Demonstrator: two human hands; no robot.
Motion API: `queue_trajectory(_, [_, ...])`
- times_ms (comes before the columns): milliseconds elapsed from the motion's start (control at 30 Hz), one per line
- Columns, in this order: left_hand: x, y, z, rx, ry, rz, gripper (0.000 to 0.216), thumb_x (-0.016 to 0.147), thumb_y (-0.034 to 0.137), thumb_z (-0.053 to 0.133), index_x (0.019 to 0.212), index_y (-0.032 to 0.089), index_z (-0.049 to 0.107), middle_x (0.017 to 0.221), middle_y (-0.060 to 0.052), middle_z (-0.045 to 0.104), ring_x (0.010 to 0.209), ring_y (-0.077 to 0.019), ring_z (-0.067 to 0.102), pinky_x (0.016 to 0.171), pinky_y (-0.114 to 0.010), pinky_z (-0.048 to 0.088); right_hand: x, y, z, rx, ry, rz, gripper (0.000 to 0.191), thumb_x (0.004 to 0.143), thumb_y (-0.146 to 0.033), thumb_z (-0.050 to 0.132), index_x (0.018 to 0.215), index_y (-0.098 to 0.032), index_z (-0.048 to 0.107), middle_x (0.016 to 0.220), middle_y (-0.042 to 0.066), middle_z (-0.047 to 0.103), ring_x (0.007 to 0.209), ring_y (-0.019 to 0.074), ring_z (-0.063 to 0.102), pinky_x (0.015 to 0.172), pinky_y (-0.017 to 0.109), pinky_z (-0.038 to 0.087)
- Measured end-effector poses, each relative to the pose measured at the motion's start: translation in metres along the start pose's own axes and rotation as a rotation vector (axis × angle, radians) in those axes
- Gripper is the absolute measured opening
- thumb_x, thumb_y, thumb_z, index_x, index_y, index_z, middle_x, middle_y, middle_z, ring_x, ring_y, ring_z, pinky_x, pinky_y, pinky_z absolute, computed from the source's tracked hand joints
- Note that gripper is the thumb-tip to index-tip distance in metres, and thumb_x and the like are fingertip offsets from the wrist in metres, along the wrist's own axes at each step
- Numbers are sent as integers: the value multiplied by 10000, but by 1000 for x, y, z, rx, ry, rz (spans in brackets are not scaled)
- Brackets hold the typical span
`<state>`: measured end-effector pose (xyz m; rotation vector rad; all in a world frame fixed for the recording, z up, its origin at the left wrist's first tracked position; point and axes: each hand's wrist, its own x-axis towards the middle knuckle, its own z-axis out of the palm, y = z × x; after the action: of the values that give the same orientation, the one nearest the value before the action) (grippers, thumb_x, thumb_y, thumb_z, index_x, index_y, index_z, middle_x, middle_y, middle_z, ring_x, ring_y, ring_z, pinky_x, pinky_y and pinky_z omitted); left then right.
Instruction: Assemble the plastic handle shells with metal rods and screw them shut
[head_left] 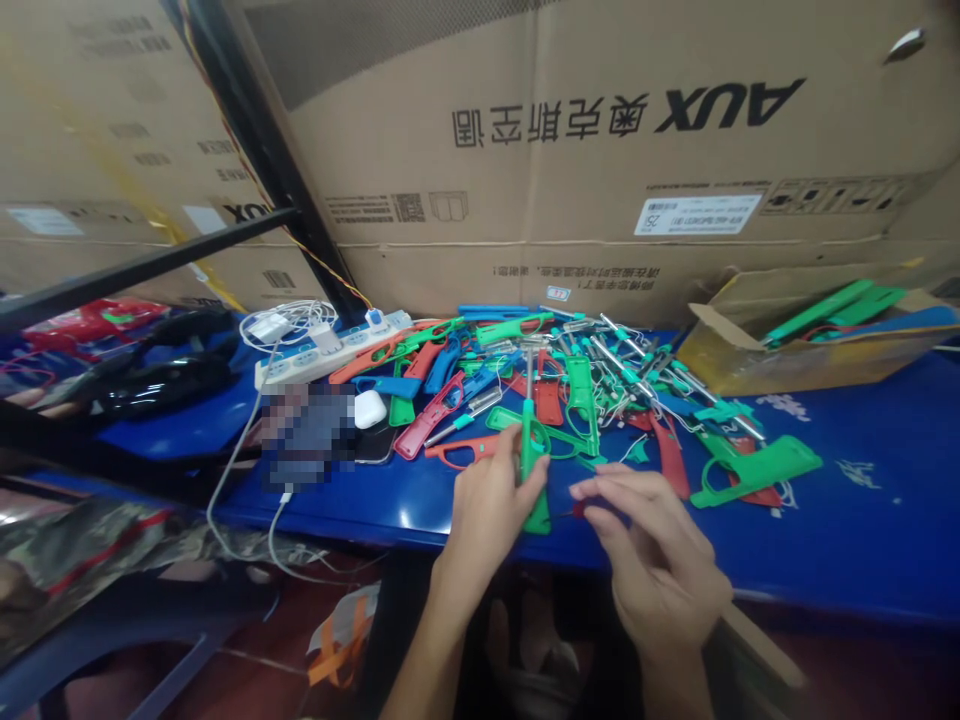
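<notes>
My left hand (484, 505) is closed around a green gun-shaped lighter casing (537, 512), held upright near the table's front edge, with a metal tube (529, 375) pointing away from me. My right hand (660, 550), just right of the casing, pinches a small dark red piece (579, 509). A thin dark line runs from that piece towards the casing; I cannot make out exactly what it is. Beyond both hands lies a pile of metal tubes with teal parts (626, 375) and loose casings, among them a green one (757, 472) and a red one (670, 455).
A blue table (847, 560) carries everything. At the right back stands an open cardboard box (825, 365) with casings inside. To the left are a power strip (334, 350), white cables and a white earbud case (369, 409). A large carton (570, 190) forms the back wall.
</notes>
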<state>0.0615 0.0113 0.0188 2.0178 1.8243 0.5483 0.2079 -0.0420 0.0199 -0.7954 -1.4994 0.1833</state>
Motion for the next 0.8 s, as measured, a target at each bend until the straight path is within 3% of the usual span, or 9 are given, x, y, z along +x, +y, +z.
queue_trajectory(133, [1,0,-1,21,1,-1,462,1005,463,567,1409,244,516,823,11,768,842,-263,768,642,-292,399,-2,0,-3,-49,-68,97,435,1008,-34,484,1346,-243,661,1185,70,714,1160,214,656,934,388,585])
queue_trajectory(333, [0,-1,1,21,21,6,453,1004,456,572,1400,240,519,846,-1,776,840,-268,773,642,-294,410,-3,2,-1,-34,7,46,427,912,-23,691,1268,-259,704,1001,35,693,972,195,664,864,357,578])
queue_trajectory(433, [-1,-2,2,15,30,17,462,1006,453,569,1408,231,514,847,-6,776,848,-273,776,652,-297,425,-3,3,-1,-91,-13,23,473,926,-22,667,1333,-263,674,1024,49,659,949,188,659,794,329,572])
queue_trajectory(600, [-1,-2,2,25,38,13,463,1007,445,570,1409,223,517,868,-18,782,878,-285,779,673,-307,446,-2,-2,-8,-103,-101,-39,396,997,-40,506,1313,-218,667,1200,89,671,1179,227,636,1015,429,544])
queue_trajectory(667, [-1,-1,2,30,27,6,467,1007,449,569,1414,226,513,852,-13,781,869,-282,779,669,-304,447,-2,-5,-9,-92,-135,-13,426,997,-12,473,1341,-199,641,1204,83,703,1212,216,634,1035,417,544])
queue_trajectory(800, [0,-1,3,40,22,1,467,1007,449,565,1415,230,515,844,-12,779,863,-284,778,656,-303,441,-2,-5,-8,-43,-18,-37,388,903,20,655,1206,-215,712,969,21,732,939,183,701,961,412,586])
